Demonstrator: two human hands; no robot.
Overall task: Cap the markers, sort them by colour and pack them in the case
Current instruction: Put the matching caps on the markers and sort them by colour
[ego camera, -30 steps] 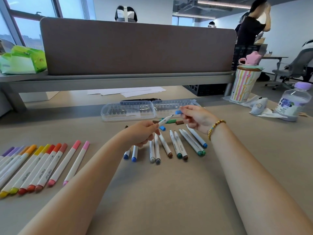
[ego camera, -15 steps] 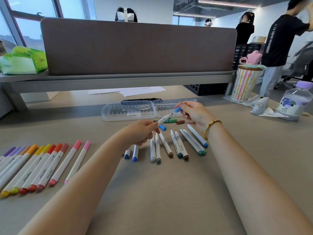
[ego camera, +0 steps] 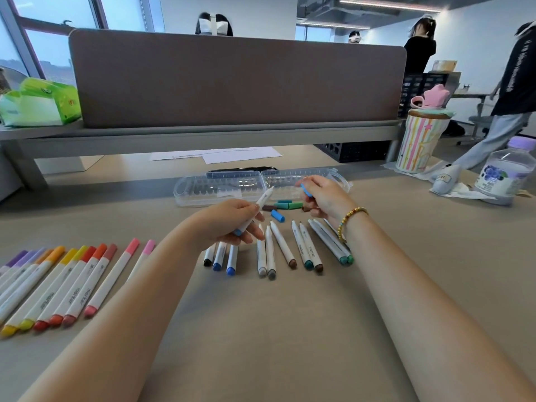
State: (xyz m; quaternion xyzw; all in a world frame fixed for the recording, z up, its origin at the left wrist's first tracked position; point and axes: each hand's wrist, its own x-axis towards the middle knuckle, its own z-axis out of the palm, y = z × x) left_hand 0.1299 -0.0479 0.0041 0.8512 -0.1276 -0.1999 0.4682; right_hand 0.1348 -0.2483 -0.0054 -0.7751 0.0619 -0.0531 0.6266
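Capping goes best, I judge, if the blue cap (ego camera: 305, 190) meets the bare tip squarely and is pushed down the barrel's line until it seats. The marker (ego camera: 256, 209) is a white barrel with a blue rear end, tilted up and away, clamped between the left hand's (ego camera: 224, 223) thumb and curled fingers. The right hand (ego camera: 322, 197) pinches the cap just beside the tip, apart from it. Loose caps (ego camera: 285, 205) lie below both hands; the open case (ego camera: 203, 191) sits beyond the fingertips.
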